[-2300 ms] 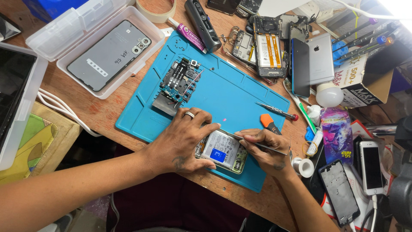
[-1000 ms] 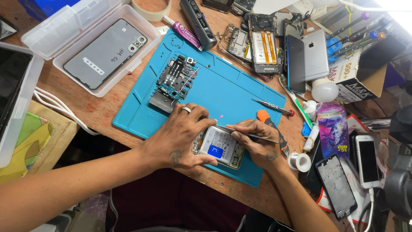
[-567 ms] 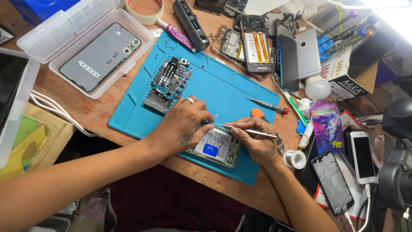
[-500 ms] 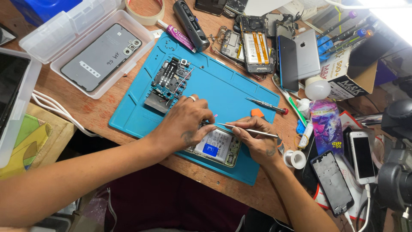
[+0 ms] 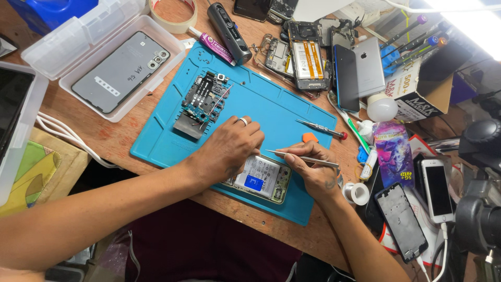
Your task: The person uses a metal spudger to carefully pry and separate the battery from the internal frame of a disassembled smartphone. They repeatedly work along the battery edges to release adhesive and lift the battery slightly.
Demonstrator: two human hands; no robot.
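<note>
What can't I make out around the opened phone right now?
Head view only:
- Top end of the opened phone: hidden under the left hand.
- Where the tweezers tip touches: too small, behind fingers.
- What the right hand pins beneath it: hidden.
- Black phone frame lower end: blocked by cables.

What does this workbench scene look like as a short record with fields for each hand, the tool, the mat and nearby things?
left hand: left hand rests on the opened phone, pressing it down
right hand: right hand grips tweezers, tip pointing toward the left hand's fingers
phone: lies at the near edge of the blue mat, insides facing up
on the mat: circuit board, screwdriver
nearby: grey phone back in a clear plastic box, roll of tape
</note>
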